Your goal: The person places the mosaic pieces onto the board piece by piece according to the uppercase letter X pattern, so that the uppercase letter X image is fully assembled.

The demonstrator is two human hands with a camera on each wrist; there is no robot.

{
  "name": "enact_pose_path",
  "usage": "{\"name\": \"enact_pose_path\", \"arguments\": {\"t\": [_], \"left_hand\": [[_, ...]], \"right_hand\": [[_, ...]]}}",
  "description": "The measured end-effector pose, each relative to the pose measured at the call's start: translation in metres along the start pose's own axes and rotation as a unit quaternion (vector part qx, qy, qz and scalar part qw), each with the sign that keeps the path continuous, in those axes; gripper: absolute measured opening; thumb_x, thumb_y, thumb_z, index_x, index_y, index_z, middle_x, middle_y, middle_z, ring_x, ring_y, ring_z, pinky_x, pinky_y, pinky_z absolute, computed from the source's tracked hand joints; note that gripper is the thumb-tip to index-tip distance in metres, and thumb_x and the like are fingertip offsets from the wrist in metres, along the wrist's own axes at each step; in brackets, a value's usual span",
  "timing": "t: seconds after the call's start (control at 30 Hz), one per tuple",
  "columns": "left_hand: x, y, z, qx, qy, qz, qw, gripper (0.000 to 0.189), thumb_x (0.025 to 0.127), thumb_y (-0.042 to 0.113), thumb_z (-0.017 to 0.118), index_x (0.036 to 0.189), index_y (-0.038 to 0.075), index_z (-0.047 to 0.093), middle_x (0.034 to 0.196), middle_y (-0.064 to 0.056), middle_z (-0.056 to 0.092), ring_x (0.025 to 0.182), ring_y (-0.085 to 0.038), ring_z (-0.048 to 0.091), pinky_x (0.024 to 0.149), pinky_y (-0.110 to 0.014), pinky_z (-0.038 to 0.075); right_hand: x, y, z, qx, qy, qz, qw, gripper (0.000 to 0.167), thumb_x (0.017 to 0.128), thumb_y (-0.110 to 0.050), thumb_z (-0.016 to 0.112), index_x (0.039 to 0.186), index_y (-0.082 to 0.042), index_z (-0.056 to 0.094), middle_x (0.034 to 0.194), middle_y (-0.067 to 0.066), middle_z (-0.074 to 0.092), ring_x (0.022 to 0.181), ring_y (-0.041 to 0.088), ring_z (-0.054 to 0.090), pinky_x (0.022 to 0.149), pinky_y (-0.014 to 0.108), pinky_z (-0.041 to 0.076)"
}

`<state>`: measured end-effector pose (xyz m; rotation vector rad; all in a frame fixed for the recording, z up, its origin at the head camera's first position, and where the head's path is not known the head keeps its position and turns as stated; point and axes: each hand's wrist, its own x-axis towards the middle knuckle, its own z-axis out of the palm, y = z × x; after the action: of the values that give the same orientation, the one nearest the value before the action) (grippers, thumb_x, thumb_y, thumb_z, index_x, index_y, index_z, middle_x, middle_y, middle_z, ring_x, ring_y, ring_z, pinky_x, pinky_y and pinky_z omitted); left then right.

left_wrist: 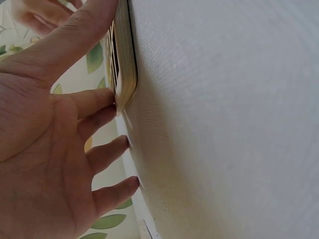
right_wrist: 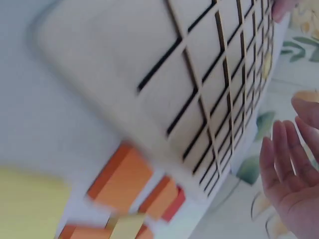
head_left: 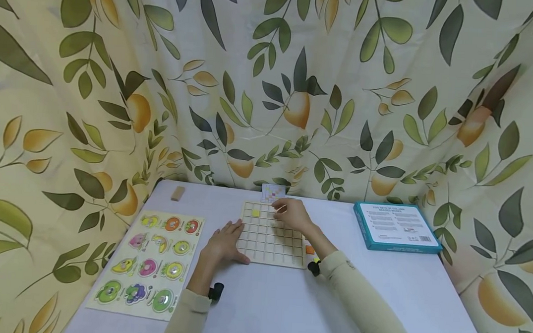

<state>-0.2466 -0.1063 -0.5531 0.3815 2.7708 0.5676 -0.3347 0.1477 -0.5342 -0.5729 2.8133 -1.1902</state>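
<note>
A pale wooden grid board (head_left: 272, 246) lies on the table with one yellow tile (head_left: 256, 213) in a cell near its far left corner. My left hand (head_left: 223, 241) rests at the board's left side, fingers spread, with thumb and fingertips touching the edge in the left wrist view. Over the far right part of the board is my right hand (head_left: 293, 215). Its fingers (right_wrist: 284, 149) look fairly straight in the right wrist view, and nothing shows between them. Beside the board's right edge lie orange blocks (right_wrist: 124, 177), a red block (right_wrist: 174, 204) and yellow blocks (right_wrist: 30, 204), partly behind my right forearm in the head view.
A small patterned card (head_left: 271, 192) is at the board's far edge. A fruit picture board (head_left: 129, 279) lies to the left, with a brown block (head_left: 178, 193) beyond it. On the right sits a teal and white box (head_left: 398, 227). A leaf-patterned curtain (head_left: 269, 112) surrounds the table.
</note>
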Motion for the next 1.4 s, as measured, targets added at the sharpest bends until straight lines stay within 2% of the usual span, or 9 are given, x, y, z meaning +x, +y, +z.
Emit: {"name": "enact_pose_path", "arguments": {"t": [0.23, 0.4, 0.53, 0.83, 1.07, 1.4], "left_hand": [[-0.001, 0.001, 0.001, 0.001, 0.002, 0.001, 1.0000, 0.117, 0.073, 0.051, 0.093, 0.163, 0.006, 0.034, 0.172, -0.010, 0.026, 0.159, -0.036, 0.020, 0.126, -0.060, 0.021], [-0.001, 0.000, 0.001, 0.000, 0.002, 0.002, 1.0000, 0.118, 0.072, 0.053, 0.093, 0.163, 0.006, 0.033, 0.172, -0.009, 0.025, 0.159, -0.036, 0.019, 0.126, -0.060, 0.021], [-0.001, -0.002, 0.001, 0.001, 0.003, 0.003, 1.0000, 0.118, 0.073, 0.052, 0.092, 0.163, 0.006, 0.033, 0.172, -0.010, 0.025, 0.159, -0.036, 0.018, 0.126, -0.060, 0.021], [-0.001, 0.000, 0.001, -0.003, 0.002, 0.004, 1.0000, 0.117, 0.073, 0.049, 0.093, 0.163, 0.005, 0.033, 0.172, -0.011, 0.025, 0.159, -0.037, 0.018, 0.126, -0.061, 0.021], [0.000, 0.000, 0.004, -0.004, 0.003, 0.005, 1.0000, 0.118, 0.072, 0.051, 0.094, 0.163, 0.006, 0.034, 0.172, -0.010, 0.026, 0.159, -0.037, 0.020, 0.125, -0.061, 0.022], [0.000, 0.001, 0.003, -0.002, 0.004, 0.007, 1.0000, 0.118, 0.072, 0.051, 0.093, 0.163, 0.006, 0.033, 0.172, -0.011, 0.025, 0.158, -0.038, 0.019, 0.125, -0.062, 0.022]], "right_hand": [[-0.023, 0.012, -0.029, 0.010, 0.034, 0.023, 0.9991, 0.032, 0.089, -0.003, 0.079, 0.121, 0.000, 0.075, 0.117, 0.020, 0.074, 0.099, 0.032, 0.074, 0.080, 0.041, 0.063], [-0.040, 0.013, -0.045, -0.017, 0.056, 0.031, 0.9978, 0.029, 0.089, -0.004, 0.080, 0.118, -0.003, 0.076, 0.111, 0.017, 0.076, 0.095, 0.028, 0.074, 0.083, 0.044, 0.062], [-0.053, 0.016, -0.053, -0.031, 0.060, 0.038, 0.9970, 0.027, 0.090, -0.006, 0.079, 0.116, -0.005, 0.077, 0.108, 0.015, 0.077, 0.093, 0.025, 0.073, 0.084, 0.045, 0.062], [-0.081, 0.031, -0.060, -0.024, 0.037, 0.068, 0.9967, 0.028, 0.092, -0.005, 0.076, 0.120, -0.001, 0.075, 0.106, 0.012, 0.076, 0.094, 0.024, 0.070, 0.077, 0.036, 0.064], [-0.099, 0.041, -0.061, -0.033, 0.021, 0.087, 0.9954, 0.028, 0.092, -0.005, 0.077, 0.120, -0.003, 0.075, 0.106, 0.009, 0.076, 0.094, 0.023, 0.069, 0.086, 0.039, 0.062], [-0.112, 0.056, -0.064, -0.052, -0.004, 0.107, 0.9929, 0.029, 0.090, 0.004, 0.073, 0.117, -0.004, 0.076, 0.106, 0.007, 0.076, 0.095, 0.023, 0.067, 0.087, 0.038, 0.061]]}}
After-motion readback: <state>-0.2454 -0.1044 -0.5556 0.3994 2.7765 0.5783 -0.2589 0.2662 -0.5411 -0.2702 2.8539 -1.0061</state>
